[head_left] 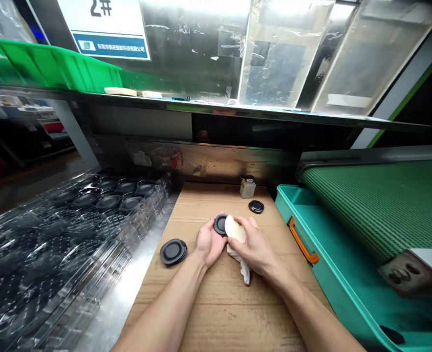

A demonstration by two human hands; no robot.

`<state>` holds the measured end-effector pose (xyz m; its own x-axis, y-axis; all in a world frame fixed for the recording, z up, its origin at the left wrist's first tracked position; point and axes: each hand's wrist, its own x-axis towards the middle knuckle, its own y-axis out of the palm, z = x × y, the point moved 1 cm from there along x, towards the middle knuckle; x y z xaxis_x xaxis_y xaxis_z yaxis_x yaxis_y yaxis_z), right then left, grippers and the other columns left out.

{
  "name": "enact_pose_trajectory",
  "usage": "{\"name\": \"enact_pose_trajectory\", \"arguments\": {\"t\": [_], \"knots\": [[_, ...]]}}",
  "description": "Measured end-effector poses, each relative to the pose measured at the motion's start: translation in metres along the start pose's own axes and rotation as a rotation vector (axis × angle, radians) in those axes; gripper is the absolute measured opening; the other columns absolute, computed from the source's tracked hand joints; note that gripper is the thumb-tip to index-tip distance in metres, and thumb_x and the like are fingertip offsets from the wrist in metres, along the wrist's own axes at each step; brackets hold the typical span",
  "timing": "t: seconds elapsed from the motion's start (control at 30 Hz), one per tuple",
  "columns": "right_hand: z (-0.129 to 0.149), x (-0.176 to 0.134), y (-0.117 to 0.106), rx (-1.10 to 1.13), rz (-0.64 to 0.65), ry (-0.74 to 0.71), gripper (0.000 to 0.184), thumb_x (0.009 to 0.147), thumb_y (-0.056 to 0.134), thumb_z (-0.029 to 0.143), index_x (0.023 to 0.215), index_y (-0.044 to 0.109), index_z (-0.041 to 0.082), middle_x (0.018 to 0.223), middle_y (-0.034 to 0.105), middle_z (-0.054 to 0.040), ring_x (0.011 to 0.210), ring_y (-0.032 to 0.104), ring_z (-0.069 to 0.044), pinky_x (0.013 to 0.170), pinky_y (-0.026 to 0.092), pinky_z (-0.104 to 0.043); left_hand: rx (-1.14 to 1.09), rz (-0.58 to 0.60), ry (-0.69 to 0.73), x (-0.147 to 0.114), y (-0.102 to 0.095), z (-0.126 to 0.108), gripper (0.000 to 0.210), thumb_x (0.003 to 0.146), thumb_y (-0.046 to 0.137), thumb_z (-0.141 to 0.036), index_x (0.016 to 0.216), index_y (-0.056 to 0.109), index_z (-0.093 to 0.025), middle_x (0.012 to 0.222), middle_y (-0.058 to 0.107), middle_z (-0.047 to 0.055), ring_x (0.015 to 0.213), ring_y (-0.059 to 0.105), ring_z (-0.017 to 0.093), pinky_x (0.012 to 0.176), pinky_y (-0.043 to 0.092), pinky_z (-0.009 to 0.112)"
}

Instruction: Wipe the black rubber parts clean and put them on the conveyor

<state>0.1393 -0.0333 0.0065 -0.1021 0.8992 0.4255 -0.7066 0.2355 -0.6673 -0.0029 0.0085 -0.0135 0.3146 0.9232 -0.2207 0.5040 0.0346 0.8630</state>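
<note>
My left hand (209, 244) is closed round a black round lid (220, 224), its ringed face turned up. In my right hand (254, 244) is a cream-white pad (235, 229), gripped between thumb and fingers. The pad's edge overlaps the right side of the lid; whether they touch I cannot tell. A crumpled white cloth (243, 266) lies under and beside my right hand. Left of my left hand sits a small stack of black lids (173, 252). Another black lid (256, 207) rests farther back on the cardboard (216, 313).
A small bottle with a black cap (248, 187) stands at the back. Clear trays of black parts (106, 200) fill the left side. To the right are a teal bin (333, 264) with an orange handle and a green conveyor belt (384, 195). A shelf (216, 108) crosses above.
</note>
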Motion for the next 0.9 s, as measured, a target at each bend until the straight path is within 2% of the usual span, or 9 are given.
{"name": "enact_pose_trajectory", "arguments": {"t": [0.13, 0.27, 0.4, 0.57, 0.63, 0.7, 0.77, 0.8, 0.9], "knots": [[0.003, -0.004, -0.002, 0.013, 0.108, 0.053, 0.050, 0.079, 0.063, 0.033, 0.127, 0.056, 0.025, 0.115, 0.064, -0.0061, 0.104, 0.060, -0.022, 0.091, 0.047, -0.034, 0.015, 0.009, -0.014, 0.001, 0.000, 0.005, 0.023, 0.092, 0.046, -0.026, 0.102, 0.064, -0.015, 0.097, 0.069, 0.011, 0.098, 0.066, 0.023, 0.094, 0.050, 0.040], [0.009, 0.000, 0.000, 0.123, 0.077, 0.097, 0.030, 0.088, 0.051, 0.033, 0.115, 0.062, 0.025, 0.102, 0.069, -0.0014, 0.089, 0.064, -0.017, 0.077, 0.047, -0.027, 0.105, 0.064, 0.032, -0.001, 0.001, 0.012, 0.021, 0.090, 0.051, -0.024, 0.105, 0.064, -0.017, 0.101, 0.067, 0.008, 0.100, 0.064, 0.021, 0.096, 0.048, 0.036], [0.008, 0.008, 0.007, 0.223, 0.057, 0.158, 0.025, 0.088, 0.051, 0.034, 0.099, 0.067, 0.019, 0.085, 0.069, -0.0015, 0.073, 0.061, -0.014, 0.064, 0.044, -0.023, 0.226, 0.094, 0.079, -0.004, 0.002, 0.016, 0.024, 0.089, 0.055, -0.027, 0.109, 0.064, -0.018, 0.104, 0.067, 0.009, 0.099, 0.065, 0.022, 0.094, 0.049, 0.037], [-0.009, 0.012, -0.002, 0.271, 0.262, 0.260, 0.020, 0.079, 0.059, 0.031, 0.086, 0.070, 0.015, 0.071, 0.067, -0.0009, 0.061, 0.057, -0.013, 0.055, 0.039, -0.021, 0.231, 0.062, 0.070, -0.008, 0.003, 0.014, 0.025, 0.089, 0.054, -0.028, 0.108, 0.063, -0.016, 0.099, 0.068, 0.010, 0.096, 0.066, 0.023, 0.091, 0.051, 0.039], [-0.012, 0.012, -0.007, 0.175, 0.211, 0.270, 0.021, 0.078, 0.059, 0.031, 0.087, 0.071, 0.016, 0.070, 0.067, -0.0011, 0.061, 0.057, -0.013, 0.055, 0.039, -0.022, 0.218, 0.066, 0.049, -0.007, 0.004, 0.014, 0.024, 0.090, 0.053, -0.028, 0.108, 0.062, -0.015, 0.101, 0.068, 0.012, 0.097, 0.066, 0.025, 0.090, 0.051, 0.042], [-0.010, 0.011, -0.007, 0.068, 0.082, 0.245, 0.022, 0.080, 0.057, 0.031, 0.091, 0.071, 0.018, 0.071, 0.067, -0.0013, 0.063, 0.058, -0.014, 0.058, 0.039, -0.023, 0.219, 0.053, 0.047, -0.006, 0.005, 0.015, 0.024, 0.090, 0.052, -0.027, 0.109, 0.061, -0.014, 0.103, 0.068, 0.013, 0.097, 0.066, 0.025, 0.090, 0.052, 0.043], [-0.005, 0.012, -0.002, 0.054, -0.005, 0.182, 0.024, 0.083, 0.054, 0.030, 0.096, 0.071, 0.019, 0.076, 0.069, -0.0013, 0.069, 0.060, -0.014, 0.064, 0.041, -0.024, 0.206, 0.031, 0.056, -0.006, 0.004, 0.015, 0.023, 0.092, 0.051, -0.026, 0.109, 0.060, -0.014, 0.104, 0.068, 0.012, 0.098, 0.066, 0.023, 0.091, 0.051, 0.041], [-0.003, 0.013, 0.001, 0.083, -0.001, 0.154, 0.023, 0.084, 0.053, 0.030, 0.096, 0.070, 0.020, 0.079, 0.069, -0.0011, 0.071, 0.060, -0.014, 0.066, 0.041, -0.024, 0.192, 0.024, 0.054, -0.006, 0.003, 0.015, 0.023, 0.092, 0.049, -0.026, 0.108, 0.061, -0.014, 0.105, 0.068, 0.012, 0.099, 0.066, 0.023, 0.092, 0.051, 0.040], [-0.005, 0.016, 0.004, 0.210, 0.196, 0.158, 0.019, 0.081, 0.056, 0.029, 0.089, 0.071, 0.019, 0.079, 0.070, -0.0006, 0.071, 0.061, -0.014, 0.063, 0.042, -0.022, 0.144, 0.019, 0.025, -0.006, 0.001, 0.014, 0.023, 0.093, 0.047, -0.025, 0.106, 0.061, -0.013, 0.106, 0.068, 0.013, 0.100, 0.066, 0.023, 0.093, 0.051, 0.039]]}}
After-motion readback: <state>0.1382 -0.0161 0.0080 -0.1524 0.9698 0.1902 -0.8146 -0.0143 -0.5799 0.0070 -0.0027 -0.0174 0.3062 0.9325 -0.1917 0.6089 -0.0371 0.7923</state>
